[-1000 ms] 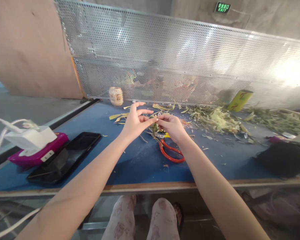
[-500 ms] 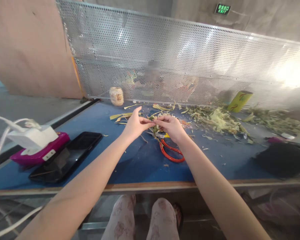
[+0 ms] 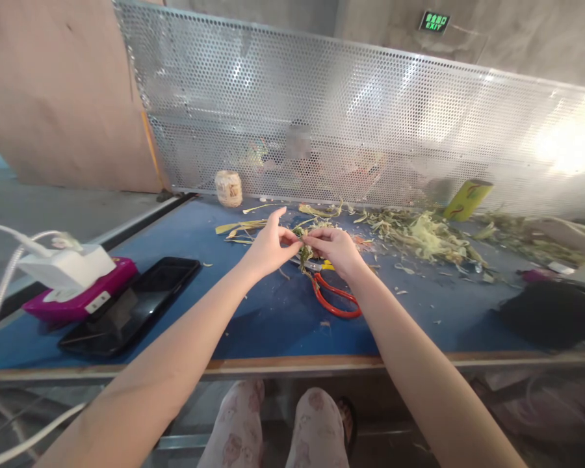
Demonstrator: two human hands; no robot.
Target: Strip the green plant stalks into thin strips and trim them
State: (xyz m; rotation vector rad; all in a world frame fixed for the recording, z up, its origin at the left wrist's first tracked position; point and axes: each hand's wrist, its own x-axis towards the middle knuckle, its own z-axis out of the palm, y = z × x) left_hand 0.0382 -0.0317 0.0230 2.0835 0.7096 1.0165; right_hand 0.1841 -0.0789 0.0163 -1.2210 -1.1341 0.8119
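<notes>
I've got L hand [image 3: 272, 249] + R hand [image 3: 335, 249] both pinching green plant sprig [image 3: 303, 259], thumb to finger, tips close together. Sprig's btwn hands, over scissors [image 3: 327, 309] w/ red handles. Blk phone [image 3: 129, 307] on blue table [image 3: 273, 325], L side.

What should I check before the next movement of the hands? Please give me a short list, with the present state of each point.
1. Left hand at the green plant piece: ok, thumb and finger pinch at it.
2. Right hand at the same piece: ok, its fingertips meet the left ones there.
3. Red-handled scissors not gripped: ok, they lie on the table below the hands.
4. Scissor blades shut: cannot tell, hands and plant partly cover them.
5. Table around the hands free of scraps: not ok, plant bits lie scattered there.
6. Black phone away from the hands: ok, it lies off to the left.
</notes>
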